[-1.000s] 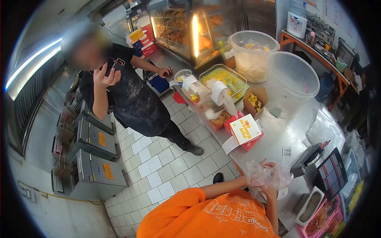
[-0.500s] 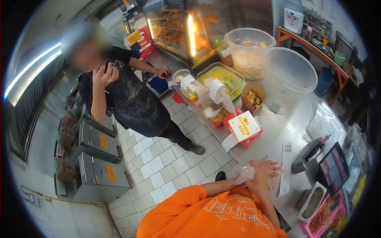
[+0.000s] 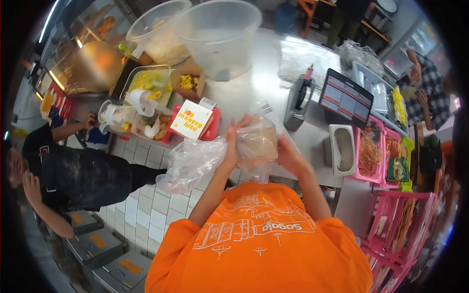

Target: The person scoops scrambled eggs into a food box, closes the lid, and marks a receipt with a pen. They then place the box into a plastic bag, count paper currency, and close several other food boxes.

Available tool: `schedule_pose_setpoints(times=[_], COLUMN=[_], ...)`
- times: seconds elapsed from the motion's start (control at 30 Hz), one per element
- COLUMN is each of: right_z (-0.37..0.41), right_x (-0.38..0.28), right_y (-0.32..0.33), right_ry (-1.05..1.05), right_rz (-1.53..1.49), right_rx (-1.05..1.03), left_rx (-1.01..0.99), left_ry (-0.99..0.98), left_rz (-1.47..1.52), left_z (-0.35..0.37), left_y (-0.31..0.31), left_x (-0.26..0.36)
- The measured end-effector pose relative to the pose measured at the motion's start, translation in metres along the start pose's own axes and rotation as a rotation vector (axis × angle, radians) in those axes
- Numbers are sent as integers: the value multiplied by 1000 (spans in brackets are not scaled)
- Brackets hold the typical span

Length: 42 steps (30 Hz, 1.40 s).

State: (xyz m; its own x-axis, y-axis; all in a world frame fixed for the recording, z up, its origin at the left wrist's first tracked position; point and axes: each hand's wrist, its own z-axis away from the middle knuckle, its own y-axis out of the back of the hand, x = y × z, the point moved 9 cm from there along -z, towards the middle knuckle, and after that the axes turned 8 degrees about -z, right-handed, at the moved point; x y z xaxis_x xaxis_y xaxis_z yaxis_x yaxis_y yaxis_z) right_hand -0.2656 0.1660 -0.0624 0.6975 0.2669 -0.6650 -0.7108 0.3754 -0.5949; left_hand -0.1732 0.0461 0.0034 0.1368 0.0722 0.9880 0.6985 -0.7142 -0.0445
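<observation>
A clear plastic bag (image 3: 200, 158) stretches between my hands, its loose crumpled end hanging to the left. Inside its right part a plain brown box (image 3: 265, 144) shows through the film. My left hand (image 3: 233, 141) is closed on the bag at the box's left side, fingers pointing up. At the box's right side is my right hand (image 3: 292, 155), fingers stretched out and somewhat blurred. Just beyond my left hand on the counter sits a white and red printed box (image 3: 192, 119).
The steel counter (image 3: 264, 58) bears clear tubs (image 3: 217, 41), a food tray (image 3: 163, 73), an open carton (image 3: 189, 84), a tablet (image 3: 346, 100), a steel container (image 3: 342, 149) and pink baskets (image 3: 370, 168). A person in black (image 3: 83, 171) stands at left, another in checks (image 3: 430, 97) at far right.
My view has turned right, bringing the pink baskets and another person into sight. My hands, earlier close together over crumpled plastic, are now apart around the bagged brown box.
</observation>
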Motion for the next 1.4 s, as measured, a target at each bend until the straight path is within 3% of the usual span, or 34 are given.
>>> schedule_pose_setpoints(times=[0.07, 0.2, 0.4, 0.47, 0.5, 0.57, 0.6, 0.63, 0.7, 0.77, 0.83, 0.87, 0.93, 0.97, 1.03, 1.07, 1.1, 1.13, 1.17, 1.2, 1.23, 1.3, 1.33, 1.4], right_z=[1, -3, 9, 23, 24, 45, 45, 58, 85, 98, 101, 97, 38, 40, 25, 19, 21, 28, 35, 33, 39, 69, 73, 89], right_x=[15, 26, -4, -27, -26, -51, -51, -60, -55, -55, -67, -64, -25, -22, 26, 35, 37, 25, 14, 19, 19, 0, 0, -3], right_y=[-33, -43, -46, -48, -50, -68, -64, -74, -100, -104, -88, -81, -13, -8, -16, -20, -12, -10, -7, 10, 15, 10, 11, -9], right_ry=[29, 1, 228, 357, 366, 763, 768, 1000, 1443, 1453, 1288, 1290, 544, 566, 98, 17, 34, 168, 298, 447, 452, 754, 753, 924], right_rz=[-409, -517, -169, 150, 143, 525, 522, 767, 1271, 1259, 1052, 1054, 48, 41, -105, -108, -116, 29, 179, 175, 174, 788, 787, 1085], right_rx=[-53, -212, -19, 151, 161, 173, 183, 161, 95, 79, 171, 189, 64, 95, -26, -141, -122, -67, -12, 45, 56, 185, 199, 122], left_rx=[-50, 91, -7, -45, -66, -108, -126, -132, -106, -65, -35, -50, -97, -136, -433, -465, -676, -866, -881, -788, -686, -543, -554, -449], left_ry=[-256, -309, -266, -250, -243, -227, -219, -228, 505, 589, 868, 871, 883, 885, 507, 500, 306, 85, 74, -108, -288, -276, -280, -128], left_rz=[-201, -524, -864, -980, -1039, -1156, -1215, -1212, -51, 10, 301, 298, 152, 144, -364, -363, -714, -1058, -1054, -1113, -1162, -998, -991, -982], left_z=[-3, 3, 32, 38, 32, 14, 13, 10, 16, 21, 33, 32, 34, 34, 14, 6, -3, -4, -3, -2, 1, 9, 11, 7], left_y=[-3, 9, 36, 50, 52, 51, 51, 43, 29, 17, 7, 5, 7, 2, -18, -22, -33, -46, -51, -53, -54, -51, -53, -44], left_x=[26, 47, 6, -10, -18, -34, -43, -32, -34, -8, -18, -13, -5, -1, 23, 21, 20, 16, 9, 14, 19, 3, -12, -49])
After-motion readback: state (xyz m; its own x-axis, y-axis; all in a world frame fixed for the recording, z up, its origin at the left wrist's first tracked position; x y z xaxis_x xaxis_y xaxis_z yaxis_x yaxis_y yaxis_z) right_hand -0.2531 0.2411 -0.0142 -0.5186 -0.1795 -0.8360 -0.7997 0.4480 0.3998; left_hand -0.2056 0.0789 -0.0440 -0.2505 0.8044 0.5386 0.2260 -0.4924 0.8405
